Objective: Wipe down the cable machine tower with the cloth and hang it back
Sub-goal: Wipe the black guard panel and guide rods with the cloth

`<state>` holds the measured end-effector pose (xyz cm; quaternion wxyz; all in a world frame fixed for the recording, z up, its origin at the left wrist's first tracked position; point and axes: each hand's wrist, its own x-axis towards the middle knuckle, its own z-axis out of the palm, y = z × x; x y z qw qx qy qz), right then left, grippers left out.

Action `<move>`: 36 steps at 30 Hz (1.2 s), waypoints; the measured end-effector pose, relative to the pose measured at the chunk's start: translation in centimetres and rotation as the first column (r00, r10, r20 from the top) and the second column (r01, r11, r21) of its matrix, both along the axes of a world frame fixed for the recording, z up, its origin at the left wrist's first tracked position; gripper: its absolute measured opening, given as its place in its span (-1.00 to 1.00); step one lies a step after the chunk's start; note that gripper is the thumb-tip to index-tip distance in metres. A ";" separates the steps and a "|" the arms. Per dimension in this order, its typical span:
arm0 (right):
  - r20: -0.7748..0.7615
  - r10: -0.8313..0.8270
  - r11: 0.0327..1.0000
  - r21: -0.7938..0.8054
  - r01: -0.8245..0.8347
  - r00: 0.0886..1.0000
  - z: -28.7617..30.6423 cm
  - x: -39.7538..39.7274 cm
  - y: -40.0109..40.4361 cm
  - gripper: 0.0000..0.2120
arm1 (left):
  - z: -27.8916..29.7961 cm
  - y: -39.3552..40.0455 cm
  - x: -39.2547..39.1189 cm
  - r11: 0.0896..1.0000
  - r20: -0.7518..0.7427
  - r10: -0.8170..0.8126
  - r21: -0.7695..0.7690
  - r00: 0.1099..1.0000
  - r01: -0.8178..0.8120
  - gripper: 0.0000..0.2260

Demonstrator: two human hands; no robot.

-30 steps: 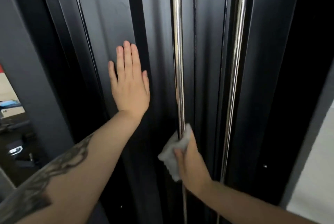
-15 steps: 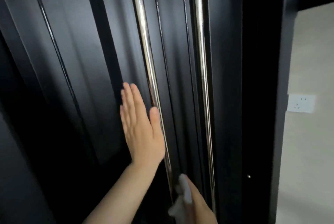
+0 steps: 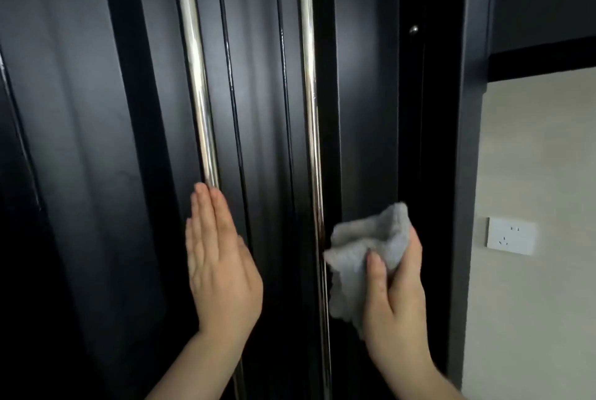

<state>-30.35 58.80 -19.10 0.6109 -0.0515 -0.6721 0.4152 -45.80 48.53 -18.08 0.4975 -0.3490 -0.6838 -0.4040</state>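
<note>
Head view: right hand (image 3: 392, 299) grips cloth (image 3: 364, 257) (unlabelled).

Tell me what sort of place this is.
Probably an indoor gym or workout room. A tall black machine tower with two chrome guide rods fills the view, the right hand grips a grey cloth against it, and a plain wall with a power socket stands beside it.

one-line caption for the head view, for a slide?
Left hand flat against black tower panel; right hand grips grey cloth beside the right chrome guide rod.
</note>
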 end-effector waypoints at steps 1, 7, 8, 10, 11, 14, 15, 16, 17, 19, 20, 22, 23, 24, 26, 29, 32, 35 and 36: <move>0.038 -0.009 0.999 0.042 0.008 0.999 2.1 -0.8 0.8 -0.50 | -0.1 0.1 0.2 1.000 0.003 0.022 -0.007 1.000 -0.022 -0.33; 0.218 0.122 0.948 0.264 -0.179 0.968 11.4 -6.9 4.2 -0.49 | -2.5 1.3 3.1 0.987 -0.088 0.083 -0.126 0.993 -0.094 -0.33; 0.230 0.157 0.938 0.270 -0.218 0.960 12.0 -7.6 4.5 -0.51 | -3.1 2.1 3.2 0.980 -0.109 0.058 -0.184 0.992 -0.077 -0.31; 0.253 0.215 0.920 0.270 -0.282 0.943 12.7 -8.1 4.8 -0.53 | -3.7 3.9 2.8 0.970 -0.051 0.040 -0.239 0.998 -0.051 -0.25; 0.264 0.234 0.913 0.271 -0.305 0.936 12.7 -8.1 4.9 -0.53 | -3.7 4.8 2.3 0.975 0.022 0.050 -0.217 0.998 -0.044 -0.20; 0.298 0.298 0.883 0.274 -0.380 0.907 12.7 -7.9 5.7 -0.56 | -1.9 6.8 0.4 0.989 0.209 0.100 -0.129 0.973 -0.074 -0.15; 0.307 0.304 0.877 0.280 -0.391 0.902 12.7 -8.0 5.8 -0.59 | -1.3 7.1 -0.3 0.988 0.248 0.134 -0.103 0.959 -0.111 -0.19; 0.310 0.314 0.871 0.282 -0.402 0.897 12.7 -7.9 5.9 -0.61 | -0.7 7.3 -1.2 0.983 0.280 0.183 -0.069 0.942 -0.171 -0.27; 0.308 0.316 0.869 0.285 -0.404 0.897 12.7 -8.0 6.0 -0.62 | -0.2 7.4 -2.1 0.967 0.292 0.252 -0.032 0.923 -0.254 -0.35; 0.316 0.341 0.862 0.270 -0.428 0.886 12.3 -8.0 6.3 -0.64 | 0.3 7.1 -3.9 0.906 0.313 0.394 0.025 0.864 -0.423 -0.44; 0.332 0.359 0.856 0.255 -0.450 0.872 11.9 -8.0 6.5 -0.65 | 0.3 6.9 -4.6 0.886 0.323 0.430 0.029 0.843 -0.463 -0.45; 0.352 0.394 0.841 0.235 -0.488 0.849 10.7 -7.9 6.8 -0.63 | 0.2 7.1 -5.5 0.888 0.312 0.434 0.010 0.845 -0.460 -0.45; 0.350 0.408 0.838 0.224 -0.498 0.843 9.9 -7.9 6.8 -0.60 | 0.1 7.4 -5.9 0.894 0.303 0.422 0.016 0.854 -0.447 -0.44; 0.340 0.425 0.838 0.204 -0.507 0.839 8.9 -7.8 6.6 -0.55 | 0.0 7.9 -6.2 0.898 0.305 0.409 0.035 0.860 -0.439 -0.44; 0.306 0.454 0.841 0.164 -0.516 0.837 6.3 -7.8 6.0 -0.49 | -0.2 8.4 -6.5 0.891 0.326 0.393 0.096 0.860 -0.444 -0.43; 0.294 0.438 0.870 0.099 -0.483 0.849 2.7 -7.6 5.0 -0.42 | -0.5 8.6 -7.3 0.869 0.290 0.414 0.154 0.863 -0.469 -0.46; 0.259 0.451 0.876 0.054 -0.479 0.854 3.2 -7.8 4.7 -0.53 | -0.8 8.8 -8.0 0.861 0.288 0.421 0.172 0.860 -0.479 -0.46; 0.154 0.475 0.867 0.089 -0.491 0.866 8.2 -8.8 5.4 -0.66 | -0.9 9.0 -8.0 0.859 0.283 0.417 0.186 0.864 -0.476 -0.45; 0.123 0.498 0.853 0.105 -0.511 0.858 9.9 -9.1 5.6 -0.71 | -1.0 9.1 -8.1 0.859 0.273 0.415 0.198 0.868 -0.473 -0.45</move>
